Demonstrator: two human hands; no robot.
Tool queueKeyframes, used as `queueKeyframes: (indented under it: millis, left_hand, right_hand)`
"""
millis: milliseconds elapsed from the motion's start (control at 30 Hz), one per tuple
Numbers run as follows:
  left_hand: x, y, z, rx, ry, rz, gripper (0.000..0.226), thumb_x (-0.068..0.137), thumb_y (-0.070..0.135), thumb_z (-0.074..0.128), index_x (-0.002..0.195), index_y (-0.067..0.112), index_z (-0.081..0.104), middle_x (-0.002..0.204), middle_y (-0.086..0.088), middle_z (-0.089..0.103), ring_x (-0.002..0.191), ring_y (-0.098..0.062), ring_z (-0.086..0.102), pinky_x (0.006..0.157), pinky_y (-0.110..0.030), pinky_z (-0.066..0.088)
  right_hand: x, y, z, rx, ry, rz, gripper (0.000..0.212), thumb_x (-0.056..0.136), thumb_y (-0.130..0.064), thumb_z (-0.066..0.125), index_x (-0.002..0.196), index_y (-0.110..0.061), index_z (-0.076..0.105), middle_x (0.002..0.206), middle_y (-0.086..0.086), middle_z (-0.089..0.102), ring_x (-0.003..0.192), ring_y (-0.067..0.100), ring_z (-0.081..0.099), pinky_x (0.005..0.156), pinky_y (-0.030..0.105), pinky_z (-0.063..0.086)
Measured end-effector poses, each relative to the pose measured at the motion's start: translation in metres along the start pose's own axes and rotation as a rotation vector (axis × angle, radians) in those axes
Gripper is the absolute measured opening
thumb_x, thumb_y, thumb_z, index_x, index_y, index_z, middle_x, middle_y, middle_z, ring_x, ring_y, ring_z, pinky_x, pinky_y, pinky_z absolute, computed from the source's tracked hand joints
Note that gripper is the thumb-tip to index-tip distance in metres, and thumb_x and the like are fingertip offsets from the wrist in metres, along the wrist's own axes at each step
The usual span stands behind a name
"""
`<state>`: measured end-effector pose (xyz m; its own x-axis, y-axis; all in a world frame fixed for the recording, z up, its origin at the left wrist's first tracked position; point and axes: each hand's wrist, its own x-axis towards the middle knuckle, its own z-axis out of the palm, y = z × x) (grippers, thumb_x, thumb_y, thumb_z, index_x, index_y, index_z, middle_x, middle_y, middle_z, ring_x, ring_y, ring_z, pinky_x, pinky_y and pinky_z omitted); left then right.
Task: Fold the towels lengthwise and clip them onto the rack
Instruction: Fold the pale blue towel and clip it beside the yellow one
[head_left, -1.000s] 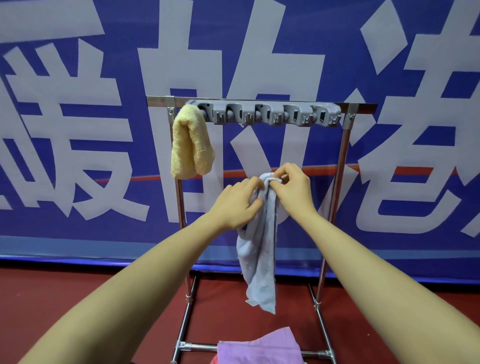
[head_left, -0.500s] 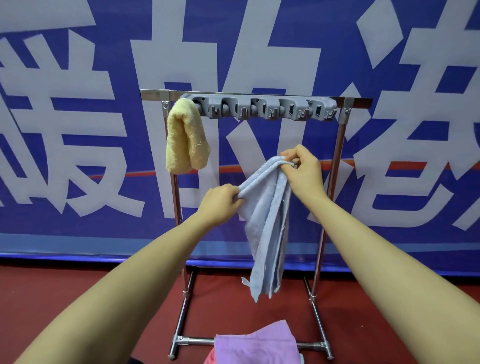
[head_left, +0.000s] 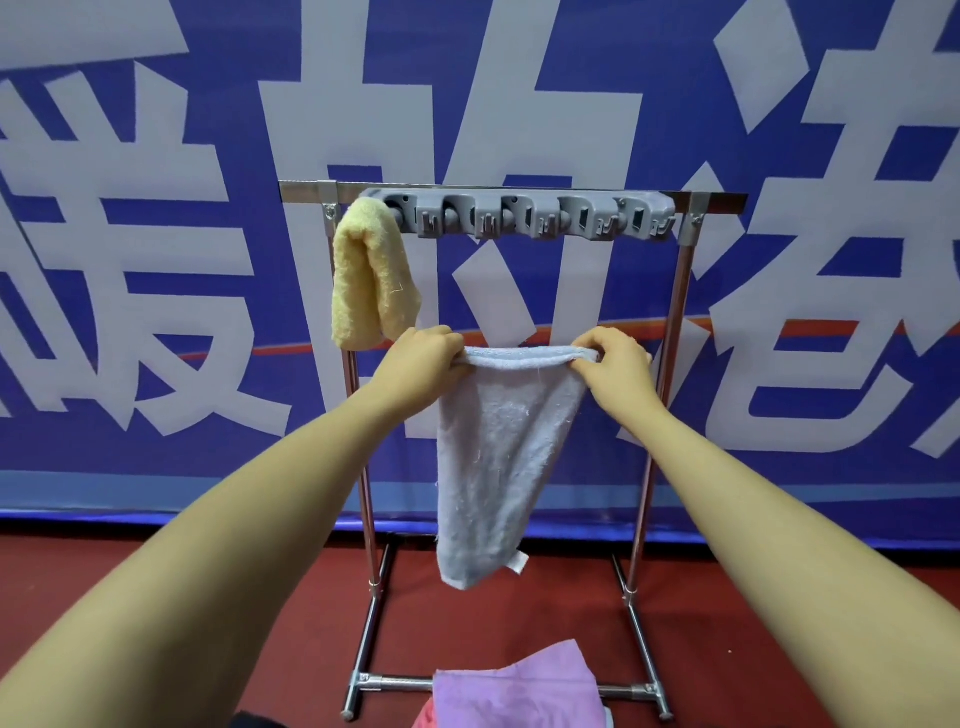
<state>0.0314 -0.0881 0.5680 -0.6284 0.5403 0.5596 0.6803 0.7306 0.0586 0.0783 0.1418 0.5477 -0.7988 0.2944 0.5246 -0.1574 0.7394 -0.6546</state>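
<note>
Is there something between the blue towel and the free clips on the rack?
Nothing visible. Both the left hand and right hand hold the blue towel below the grey clip bar; the yellow towel hangs at its left end only.

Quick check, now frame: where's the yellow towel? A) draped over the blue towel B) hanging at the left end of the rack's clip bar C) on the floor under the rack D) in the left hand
B: the yellow towel hangs folded from the left end of the grey clip bar, while both hands hold the blue towel below it.
</note>
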Motion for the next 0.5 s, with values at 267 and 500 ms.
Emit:
queueKeyframes:
  millis: [267,500]
  left_hand:
    - [-0.002,0.001,-0.003,0.087,-0.042,0.066,0.022,0.093,0.02,0.054,0.083,0.002,0.061,0.075,-0.006,0.052,0.064,-0.019,0.043,0.061,-0.028,0.031]
    - [-0.007,0.012,0.008,-0.038,0.011,-0.093,0.009,0.092,0.01,0.047,0.099,0.004,0.047,0.092,-0.014,0.061,0.073,-0.032,0.053,0.059,-0.04,0.04]
  right_hand:
    - [-0.002,-0.002,0.004,-0.08,0.011,0.048,0.017,0.084,-0.003,0.057,0.081,-0.017,0.065,0.078,0.001,0.065,0.073,0.023,0.06,0.067,0.047,0.055]
    - [-0.01,-0.01,0.007,0.07,-0.019,0.024,0.02,0.079,0.013,0.041,0.078,-0.006,0.048,0.078,0.01,0.054,0.066,0.019,0.045,0.053,0.032,0.036]
